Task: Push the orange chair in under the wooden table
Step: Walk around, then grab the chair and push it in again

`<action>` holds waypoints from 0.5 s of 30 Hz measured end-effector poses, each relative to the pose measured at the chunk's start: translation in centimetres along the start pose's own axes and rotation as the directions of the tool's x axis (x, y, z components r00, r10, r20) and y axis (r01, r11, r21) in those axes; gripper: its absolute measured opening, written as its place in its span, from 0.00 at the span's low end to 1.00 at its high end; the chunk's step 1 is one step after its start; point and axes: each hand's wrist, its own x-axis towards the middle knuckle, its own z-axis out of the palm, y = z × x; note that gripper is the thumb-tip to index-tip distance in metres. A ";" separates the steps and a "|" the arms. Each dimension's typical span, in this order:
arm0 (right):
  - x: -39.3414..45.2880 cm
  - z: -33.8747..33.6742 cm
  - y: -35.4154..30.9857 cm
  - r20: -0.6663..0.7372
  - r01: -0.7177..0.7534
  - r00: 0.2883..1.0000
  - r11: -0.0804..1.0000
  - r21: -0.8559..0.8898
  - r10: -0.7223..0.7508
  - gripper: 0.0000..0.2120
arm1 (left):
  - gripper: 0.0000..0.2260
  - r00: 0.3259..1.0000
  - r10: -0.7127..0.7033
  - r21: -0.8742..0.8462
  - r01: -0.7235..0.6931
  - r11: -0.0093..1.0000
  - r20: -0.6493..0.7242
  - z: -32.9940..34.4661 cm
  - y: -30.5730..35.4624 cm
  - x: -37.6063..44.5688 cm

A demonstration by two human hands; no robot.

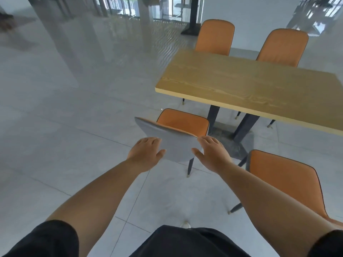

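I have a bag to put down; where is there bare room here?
The whole wooden table top is bare. The open floor left of the held orange chair is free too. It is crowded under the table, among its dark legs, and by the near chair.

chair [182, 125] before table [250, 86] corner, hands [146, 152] behind its backrest

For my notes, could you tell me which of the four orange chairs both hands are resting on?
The near-left chair, its grey back toward the camera; left hand and right hand rest on that backrest.
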 end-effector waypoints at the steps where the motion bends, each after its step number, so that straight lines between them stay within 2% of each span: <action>1: 1.2 -0.3 0.0 0.005 0.012 1.000 1.000 -0.003 -0.012 0.29 | 0.26 1.000 -0.009 -0.002 0.009 1.000 0.000 -0.4 -0.5 0.9; 9: 7.6 0.5 0.3 0.102 0.004 0.995 1.000 -0.011 -0.003 0.30 | 0.24 1.000 0.010 -0.008 -0.010 1.000 0.003 -1.5 -3.9 7.4; 15: 10.4 2.4 -0.4 0.134 -0.076 0.988 0.997 0.020 0.073 0.32 | 0.23 0.997 0.078 0.000 -0.078 0.997 0.020 -0.8 -7.7 12.2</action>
